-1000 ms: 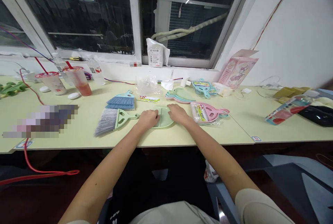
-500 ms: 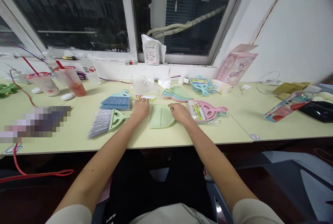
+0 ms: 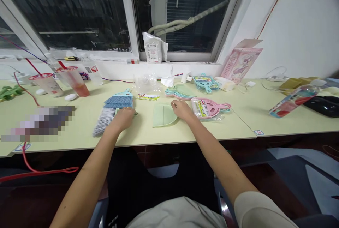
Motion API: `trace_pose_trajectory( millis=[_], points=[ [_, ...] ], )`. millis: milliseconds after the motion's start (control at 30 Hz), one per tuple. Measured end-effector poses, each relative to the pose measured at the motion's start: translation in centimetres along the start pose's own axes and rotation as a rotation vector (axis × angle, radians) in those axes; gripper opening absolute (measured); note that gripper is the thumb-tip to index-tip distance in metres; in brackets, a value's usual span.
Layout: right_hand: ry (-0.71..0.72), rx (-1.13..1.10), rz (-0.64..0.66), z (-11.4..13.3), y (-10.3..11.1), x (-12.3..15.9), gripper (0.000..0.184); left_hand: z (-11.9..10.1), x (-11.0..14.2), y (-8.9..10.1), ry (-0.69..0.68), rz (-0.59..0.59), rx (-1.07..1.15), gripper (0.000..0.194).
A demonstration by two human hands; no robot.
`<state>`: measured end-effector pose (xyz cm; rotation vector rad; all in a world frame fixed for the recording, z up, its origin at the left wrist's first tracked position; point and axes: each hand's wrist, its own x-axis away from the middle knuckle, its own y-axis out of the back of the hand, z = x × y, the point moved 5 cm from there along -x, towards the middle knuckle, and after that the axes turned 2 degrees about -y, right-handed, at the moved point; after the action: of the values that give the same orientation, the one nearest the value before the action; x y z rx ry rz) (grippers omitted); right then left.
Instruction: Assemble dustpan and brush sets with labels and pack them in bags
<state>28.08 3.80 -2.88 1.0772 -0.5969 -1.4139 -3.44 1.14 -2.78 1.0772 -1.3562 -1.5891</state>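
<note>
My left hand lies closed over the handle of a green hand brush with grey bristles, the handle's end showing past the fingers. My right hand grips a light green dustpan by its right end, where the fingers cover the handle. Just behind the green brush rest blue hand brushes. Between the hands, farther back, are printed label cards. A stack of dustpans in green, pink and blue lies behind the right hand. To its right is a bagged pink dustpan-and-brush set.
Blue packaged sets and a clear plastic bag lie at the back. Drink cups stand on the left. A pink box and a tilted bottle are on the right. A red cord hangs at the front left edge.
My left hand has moved left and toward me, from beside the label cards onto the green brush's handle. My right hand stays on the dustpan. The view has shifted slightly.
</note>
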Motion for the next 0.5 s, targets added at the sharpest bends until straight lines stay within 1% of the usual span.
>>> trace_pose_trajectory(
  millis=[67,133,200,267,300,367,433,500],
  points=[
    [0.042,-0.088,-0.074,0.0,0.2,-0.2,0.032,0.5,0.1,0.5,0.008,-0.041,0.075,0.023],
    [0.069,-0.193,-0.177,-0.2,0.7,-0.4,0.03,0.4,0.1,1.2,0.002,-0.076,0.125,0.023],
    [0.056,-0.288,-0.27,-0.6,1.2,-0.5,0.03,-0.2,0.0,2.2,-0.022,-0.116,0.14,0.03],
    [0.022,-0.369,-0.334,-1.1,1.6,-0.5,0.033,-1.5,-0.1,3.8,-0.042,-0.183,0.139,0.037],
    [0.004,-0.413,-0.357,-1.3,1.8,-0.5,0.035,-2.4,-0.3,4.7,-0.054,-0.219,0.141,0.04],
    [-0.034,-0.52,-0.391,-1.7,2.2,-0.5,0.041,-4.9,-0.9,6.7,-0.095,-0.293,0.145,0.041],
    [-0.09,-0.651,-0.403,-2.2,2.4,-0.7,0.047,-8.5,-2.0,8.2,-0.188,-0.319,0.165,0.037],
    [-0.161,-0.79,-0.382,-2.8,2.5,-0.9,0.052,-12.5,-3.5,8.8,-0.306,-0.323,0.174,0.037]
  ],
)
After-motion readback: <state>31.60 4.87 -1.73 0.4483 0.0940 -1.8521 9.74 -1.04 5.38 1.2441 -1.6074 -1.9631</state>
